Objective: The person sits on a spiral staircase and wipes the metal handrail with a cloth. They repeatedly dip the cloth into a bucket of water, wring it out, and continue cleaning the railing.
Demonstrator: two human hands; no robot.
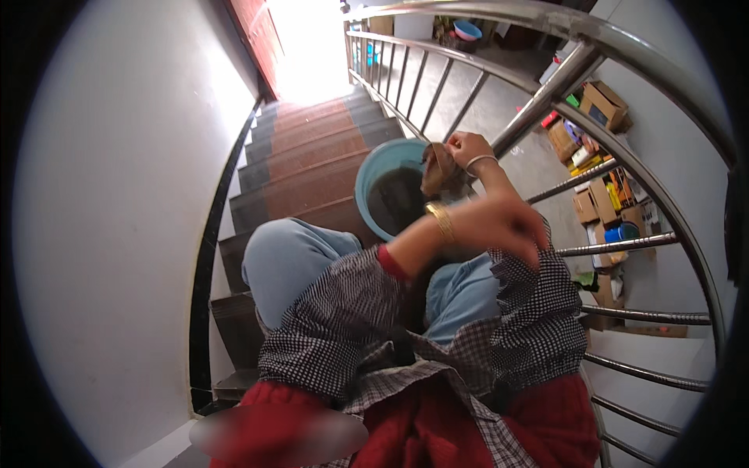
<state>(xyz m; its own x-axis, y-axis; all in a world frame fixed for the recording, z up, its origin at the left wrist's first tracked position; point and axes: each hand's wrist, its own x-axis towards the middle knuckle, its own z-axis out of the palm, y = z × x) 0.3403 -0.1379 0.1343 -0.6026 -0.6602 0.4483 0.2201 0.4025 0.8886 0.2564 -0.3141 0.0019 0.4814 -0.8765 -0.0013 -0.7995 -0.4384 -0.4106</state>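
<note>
My right hand, with a pale bangle at the wrist, grips a wet-looking brown cloth at its upper edge. The cloth hangs at the right rim of a light blue plastic bucket, which holds dark, murky liquid. My left hand, blurred, with a gold watch or bracelet at the wrist, reaches across my body to the checked sleeve of my right arm. Whether its fingers hold the sleeve cannot be told. The bucket stands on the stairs, just beyond my knees.
Brown and grey stairs descend towards a bright doorway with a reddish door. A white wall is on the left. A metal railing curves along the right; beyond it, cardboard boxes and other goods lie on the floor below.
</note>
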